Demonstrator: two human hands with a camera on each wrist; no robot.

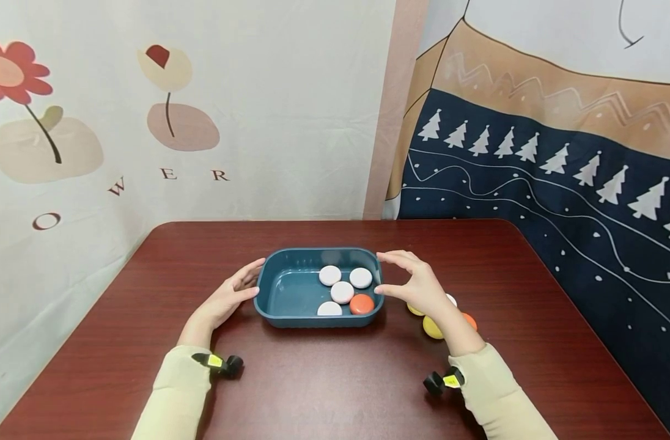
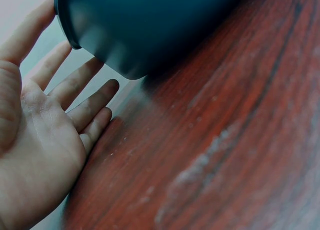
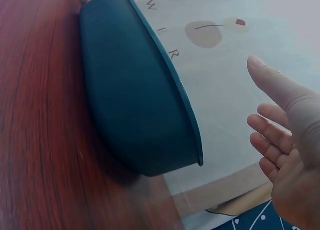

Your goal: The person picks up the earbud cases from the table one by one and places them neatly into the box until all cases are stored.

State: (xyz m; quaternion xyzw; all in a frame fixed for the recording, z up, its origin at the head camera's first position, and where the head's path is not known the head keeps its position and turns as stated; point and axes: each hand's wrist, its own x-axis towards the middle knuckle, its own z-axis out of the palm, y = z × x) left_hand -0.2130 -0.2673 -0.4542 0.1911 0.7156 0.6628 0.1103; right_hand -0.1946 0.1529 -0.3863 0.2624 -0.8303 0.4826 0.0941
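Hanging at the far left, a pale flower-printed cloth (image 1: 269, 110) backed the reddish-brown wood-grained table (image 1: 313, 385). Your left sleeve (image 1: 175, 391) lay over the table, a small black wrist camera (image 1: 234, 366) strapped at its cuff. Beyond it your left hand (image 1: 223, 300) was spread, its fingers extended and apart, the thumb tip touching the rim at the left end of the dark teal tray (image 1: 291, 293). That rectangular, round-cornered tray sat upright on the table, between your two hands. In its right half lay four white discs (image 1: 342, 291) and one orange disc (image 1: 362, 304), the orange one at the near right corner, touching or just beside the middle white one. Your right hand (image 1: 423, 287) was at the tray's right end with thumb and index finger held apart; the right wrist view showed a gap between them and the rim. Partly hidden by your right wrist, two yellow discs (image 1: 433, 327), a white one (image 1: 452, 299) and an orange one (image 1: 470, 321) lay on the table. Farthest right hung a navy tree-printed cloth (image 1: 533, 189).
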